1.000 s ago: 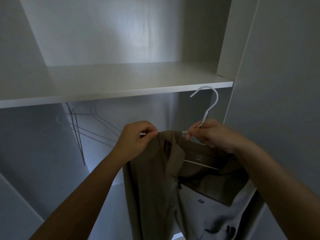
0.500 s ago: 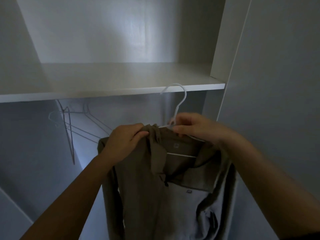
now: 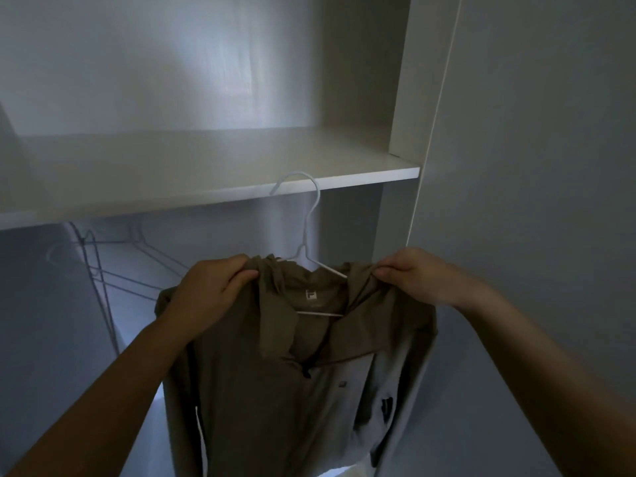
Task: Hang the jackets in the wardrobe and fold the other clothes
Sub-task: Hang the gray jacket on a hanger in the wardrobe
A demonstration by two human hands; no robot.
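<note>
Nearest: left hand (image 3: 213,287) and right hand (image 3: 413,280), held apart. Each is clamped on one shoulder of the brown jacket (image 3: 275,373), which spans the gap between them and hangs below.

Between the hands: a white hanger (image 3: 330,269) is already threaded inside the collar. Its hook rises free above the hands and shows against the front edge of the shelf (image 3: 206,197), caught on nothing.

Beyond the left hand, further in: bare wire hangers (image 3: 99,270) hang under the shelf. The rail itself is hidden.

Judgement: jacket mounted and being squared up, but hooking on is not yet done. Folding clothes are out of view, so that progress cannot be told.
</note>
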